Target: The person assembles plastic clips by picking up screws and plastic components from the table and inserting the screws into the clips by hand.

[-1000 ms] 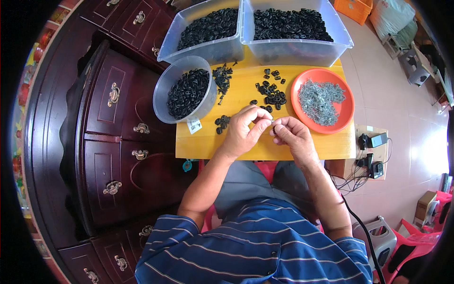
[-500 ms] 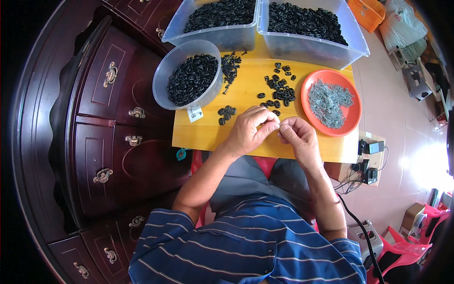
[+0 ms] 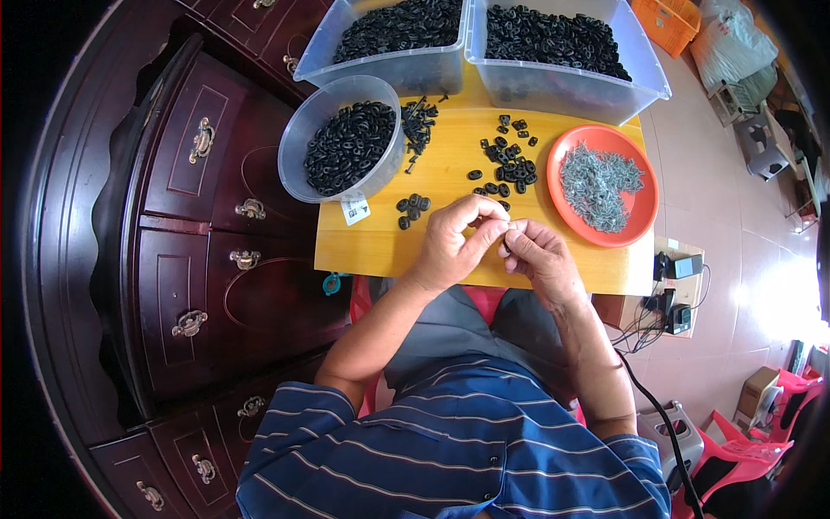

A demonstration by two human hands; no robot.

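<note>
My left hand [image 3: 458, 238] and my right hand [image 3: 543, 258] meet at the fingertips above the front part of a yellow table [image 3: 372, 242]. Thumb and forefinger of the left are pinched together; what they grip is too small to make out. In the curled right fingers a small dark piece [image 3: 507, 247] shows, mostly covered. Just beyond the hands lies a loose group of black two-holed plastic pieces [image 3: 510, 164]. To the right stands a red-orange plate [image 3: 641, 212] with a heap of small grey metal pins [image 3: 601, 186]. Several rounded black pieces [image 3: 412, 208] lie left of my left hand.
A round clear tub [image 3: 298, 177] of black pieces stands at the left, beside black screw-like parts [image 3: 417, 125]. Two clear bins [image 3: 389, 73] of black pieces line the back. Dark wooden drawers [image 3: 186, 156] flank the table; a carton with cables [image 3: 674, 298] sits at its right.
My right fingers have curled in and shifted slightly left, and a dark piece now shows in them. The left hand stays pinched in nearly the same place.
</note>
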